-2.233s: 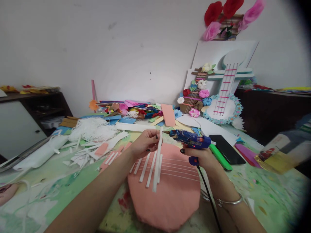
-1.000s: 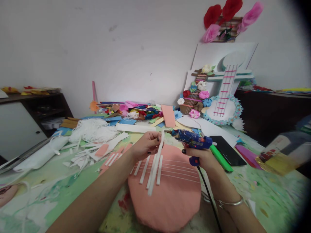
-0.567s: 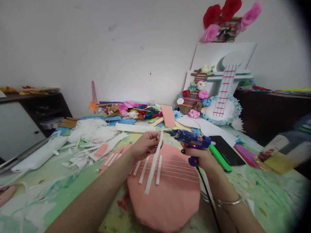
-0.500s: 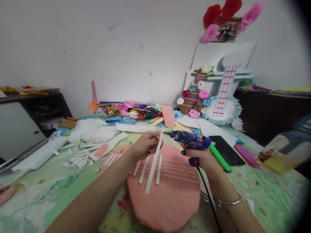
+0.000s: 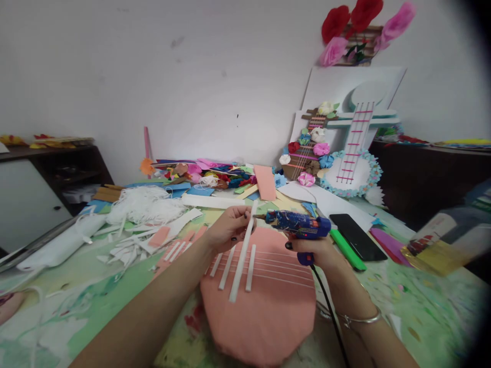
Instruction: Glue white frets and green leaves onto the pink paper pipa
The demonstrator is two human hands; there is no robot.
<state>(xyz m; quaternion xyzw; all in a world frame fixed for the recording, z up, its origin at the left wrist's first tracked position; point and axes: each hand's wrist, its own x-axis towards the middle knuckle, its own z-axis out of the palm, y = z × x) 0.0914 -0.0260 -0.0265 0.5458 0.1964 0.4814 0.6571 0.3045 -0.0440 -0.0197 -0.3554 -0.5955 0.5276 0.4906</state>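
Note:
My left hand [image 5: 227, 228] pinches the upper end of a long white foam strip [image 5: 241, 255], which slants down over a round salmon-pink foam piece [image 5: 264, 306]. Several shorter white strips [image 5: 227, 260] and thin white strings lie across that piece. My right hand [image 5: 312, 250] grips a blue hot glue gun [image 5: 297, 224], its nozzle pointing left and almost touching the top of the held strip. The gun's black cord [image 5: 326, 306] runs down toward me.
White foam scraps [image 5: 146, 204] and offcuts litter the left of the table. A black phone [image 5: 355, 232] and green marker [image 5: 345, 248] lie to the right. Decorated guitar-shaped crafts [image 5: 345, 148] lean on the wall behind, with coloured paper piles [image 5: 207, 174] in the middle.
The glue gun has shifted slightly left and its nozzle has come closer to the strip's top. The strip's lower end has swung a little left.

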